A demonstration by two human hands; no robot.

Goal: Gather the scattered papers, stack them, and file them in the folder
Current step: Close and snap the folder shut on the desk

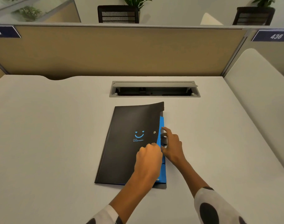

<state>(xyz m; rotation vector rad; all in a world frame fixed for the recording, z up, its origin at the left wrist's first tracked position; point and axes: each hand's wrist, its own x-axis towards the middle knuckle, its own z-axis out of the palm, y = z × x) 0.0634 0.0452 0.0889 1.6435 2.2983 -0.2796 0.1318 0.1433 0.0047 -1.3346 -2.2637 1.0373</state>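
Observation:
A black folder [126, 143] with a blue smiley print lies closed on the white desk [49, 135], its far right corner curling upward. Its blue inner lining [162, 125] shows along the right edge. My left hand [148, 159] rests on the cover near that edge, fingers curled at the cover's rim. My right hand [172, 144] is at the folder's right side, fingers on the grey closure flap [164, 138]. No loose papers are visible; whatever is inside the folder is hidden.
An open grey cable hatch [154, 89] is set into the desk just beyond the folder. A tan partition [113, 50] closes the far side, and a white divider [259, 94] bounds the right. Chairs and plants stand behind the partition.

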